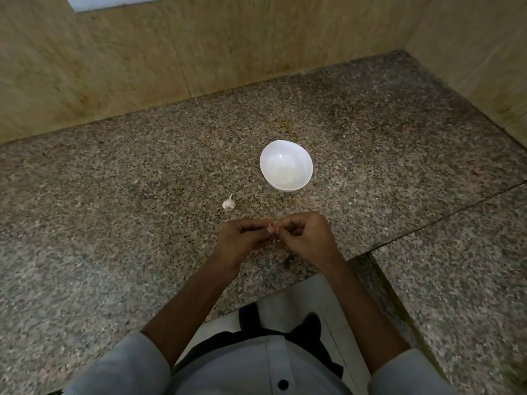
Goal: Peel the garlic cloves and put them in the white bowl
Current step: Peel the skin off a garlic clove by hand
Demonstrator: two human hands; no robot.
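Fingers (269, 230) of left hand (242, 240), right hand (306, 238) pinch garlic clove (270, 224) between them.

I am looking down into what is reading as a kitchen corner. Showing it: speckled granite counter (114, 195) running along two sides; polished beige stone wall slabs (114, 67) rising behind it; pale tiled floor (302, 295) lying below its edge; white bowl (286, 166) and garlic bulb (229, 204) sitting on the stone.
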